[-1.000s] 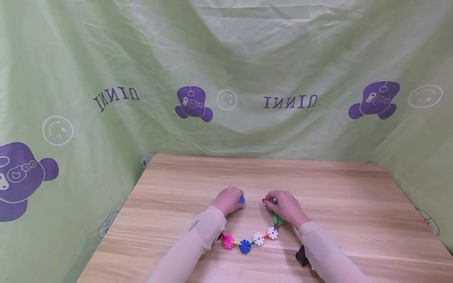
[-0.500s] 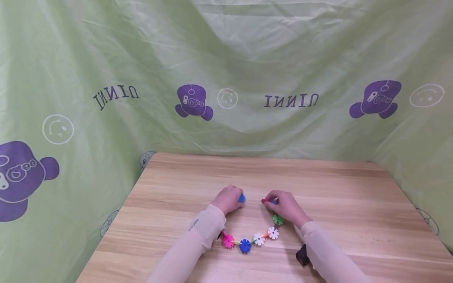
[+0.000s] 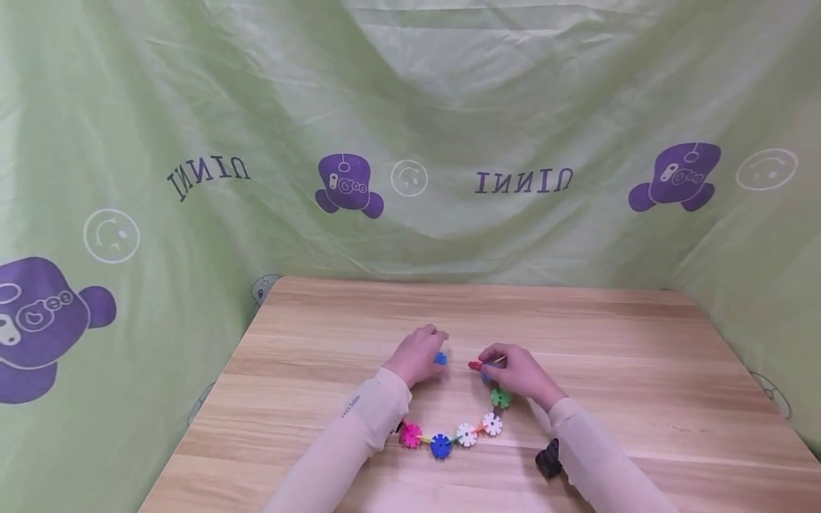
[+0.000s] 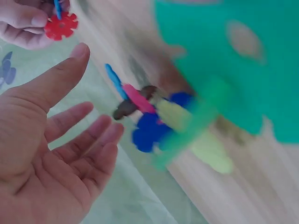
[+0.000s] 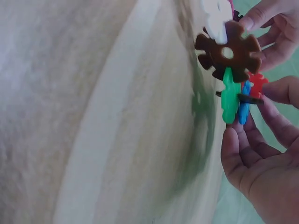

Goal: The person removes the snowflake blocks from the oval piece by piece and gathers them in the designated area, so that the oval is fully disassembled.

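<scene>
A chain of plastic snowflake discs curves across the table in the head view, with pink (image 3: 411, 435), dark blue (image 3: 440, 446), white (image 3: 467, 434) and green (image 3: 500, 397) discs showing. My right hand (image 3: 521, 374) pinches a red snowflake disc (image 5: 258, 84) at one end between thumb and fingers; blue and green (image 5: 229, 100) discs lie against those fingers. At the other end is a light blue disc (image 3: 440, 358). Beside it my left hand (image 4: 60, 154) has its thumb and fingers spread, apart from the chain in the left wrist view. My left sleeve hides part of the chain.
The chain stands on a wood-grain table (image 3: 333, 313). Green cloth (image 3: 449, 92) with purple prints hangs behind the table and at both sides. A black wrist camera (image 3: 548, 459) sits under my right forearm. A large green disc (image 4: 280, 84) is close to the left wrist camera.
My left hand has loosened from the light blue disc, its fingers lifting and spreading. The red disc in my right hand has shifted slightly left, and more of the blue disc beside it shows.
</scene>
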### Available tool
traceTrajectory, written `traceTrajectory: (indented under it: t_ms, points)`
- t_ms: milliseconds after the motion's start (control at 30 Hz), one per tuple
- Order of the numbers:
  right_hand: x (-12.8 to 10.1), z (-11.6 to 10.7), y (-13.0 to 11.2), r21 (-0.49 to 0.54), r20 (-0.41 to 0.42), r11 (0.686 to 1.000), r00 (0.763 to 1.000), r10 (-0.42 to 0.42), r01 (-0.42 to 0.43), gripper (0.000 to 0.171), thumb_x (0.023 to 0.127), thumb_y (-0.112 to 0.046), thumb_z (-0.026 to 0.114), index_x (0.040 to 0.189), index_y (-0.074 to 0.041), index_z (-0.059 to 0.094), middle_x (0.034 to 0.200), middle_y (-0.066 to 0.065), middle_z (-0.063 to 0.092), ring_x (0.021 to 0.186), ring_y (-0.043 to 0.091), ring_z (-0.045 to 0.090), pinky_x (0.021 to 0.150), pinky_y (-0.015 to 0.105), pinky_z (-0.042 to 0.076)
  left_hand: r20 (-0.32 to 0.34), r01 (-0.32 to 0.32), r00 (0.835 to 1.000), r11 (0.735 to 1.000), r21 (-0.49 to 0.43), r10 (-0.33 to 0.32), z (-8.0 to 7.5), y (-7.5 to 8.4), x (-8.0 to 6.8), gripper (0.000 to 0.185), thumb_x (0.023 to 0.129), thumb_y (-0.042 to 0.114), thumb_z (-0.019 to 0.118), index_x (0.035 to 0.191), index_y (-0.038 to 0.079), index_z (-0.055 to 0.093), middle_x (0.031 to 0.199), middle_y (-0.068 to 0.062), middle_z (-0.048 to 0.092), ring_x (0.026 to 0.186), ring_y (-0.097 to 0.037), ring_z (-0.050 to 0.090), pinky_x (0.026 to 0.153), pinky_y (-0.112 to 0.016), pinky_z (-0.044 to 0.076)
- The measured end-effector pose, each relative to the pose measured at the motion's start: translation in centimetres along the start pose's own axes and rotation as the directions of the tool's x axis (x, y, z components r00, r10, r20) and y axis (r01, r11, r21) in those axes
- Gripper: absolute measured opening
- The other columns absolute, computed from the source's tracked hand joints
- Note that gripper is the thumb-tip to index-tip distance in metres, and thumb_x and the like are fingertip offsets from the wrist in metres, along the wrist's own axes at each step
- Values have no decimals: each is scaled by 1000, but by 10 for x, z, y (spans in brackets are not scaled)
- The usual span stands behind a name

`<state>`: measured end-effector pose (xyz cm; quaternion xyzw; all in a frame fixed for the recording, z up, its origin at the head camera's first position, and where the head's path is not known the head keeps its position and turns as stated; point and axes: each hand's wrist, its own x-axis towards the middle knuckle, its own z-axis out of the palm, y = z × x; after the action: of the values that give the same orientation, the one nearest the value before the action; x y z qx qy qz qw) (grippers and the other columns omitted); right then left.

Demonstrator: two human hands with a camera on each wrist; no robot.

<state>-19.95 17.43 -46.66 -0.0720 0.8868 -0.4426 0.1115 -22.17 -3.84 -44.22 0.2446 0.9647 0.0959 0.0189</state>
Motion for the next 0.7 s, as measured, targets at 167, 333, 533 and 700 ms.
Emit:
traceTrajectory:
  t_ms: [167,333,533,700]
  points:
    - [-2,-1,-1,3,-4,1000,1000,-6,6,17,84,-7,63,100,-7,65,91,3,68,79,13,61,69,27,52,22,-85,996,996,-32,86,-3,15,2,40,80,24,74,116,11,63,112,-5,64,102,-20,60,90,-29,50]
    - [-4,-3,-5,20,-3,999,999,-42,42,17,85,-7,62,102,-8,65,95,4,68,84,14,61,79,31,52,37,-153,987,987,-40,155,-3,29,4,32,80,22,73,110,13,67,105,-1,67,97,-16,62,86,-26,51]
    - [-8,-4,-8,107,24,993,998,-53,50,17,87,-7,62,104,-6,64,98,6,67,90,16,61,85,35,52,-6,-200,980,980,21,200,0,38,5,20,80,24,74,98,16,71,92,4,71,82,-10,65,72,-20,52]
    - [-10,-5,-8,167,59,985,996,-62,51,20,86,-5,61,106,-5,62,98,6,66,89,17,61,83,33,53,-31,-204,978,978,47,206,5,40,5,12,80,27,73,89,19,72,80,8,70,70,-5,62,63,-17,50]
